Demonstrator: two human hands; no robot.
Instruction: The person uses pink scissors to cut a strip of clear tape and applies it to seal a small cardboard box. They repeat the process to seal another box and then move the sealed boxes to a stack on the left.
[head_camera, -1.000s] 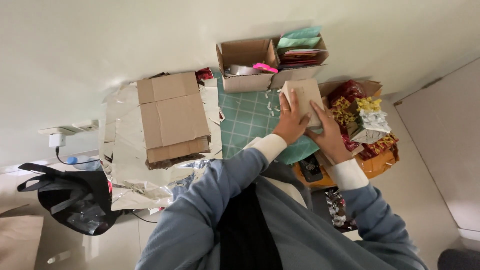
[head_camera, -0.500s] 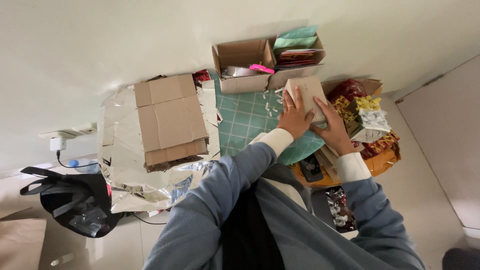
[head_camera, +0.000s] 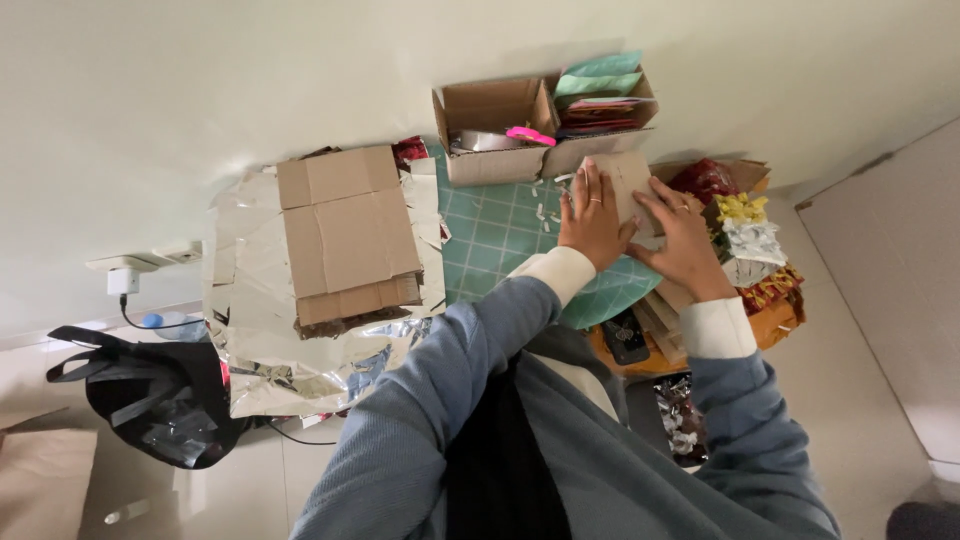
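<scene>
Both sets of fingers lie flat, pressing a small brown box (head_camera: 625, 180) onto the green mat (head_camera: 500, 235), left hand (head_camera: 592, 215) beside right hand (head_camera: 680, 240). No wrapping shows on it yet; the foil sheet (head_camera: 250, 370) lies left under flat cardboard (head_camera: 345, 235).

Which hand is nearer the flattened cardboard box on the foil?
Left. The left hand lies toward the flattened cardboard box; the right hand is beyond it, farther away.
</scene>
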